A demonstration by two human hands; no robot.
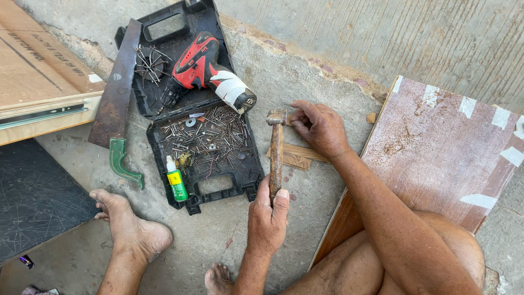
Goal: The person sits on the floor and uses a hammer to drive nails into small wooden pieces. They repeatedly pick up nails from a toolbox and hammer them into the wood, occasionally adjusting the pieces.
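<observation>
My left hand [267,218] grips the lower end of a wooden-handled hammer [276,155]. Its metal head [277,116] points away from me, over the concrete floor. My right hand [319,128] rests over a small carved wooden piece [296,157] that lies on the floor beside the hammer handle. Its fingertips are pinched together right next to the hammer head. Whether they hold something small I cannot tell.
An open black tool case [248,175] holds loose nails and screws, a red and black cordless drill [202,68] and a green bottle [176,183]. A saw with a green handle [117,93] lies left of it. A taped brown board [436,147] leans by my right leg.
</observation>
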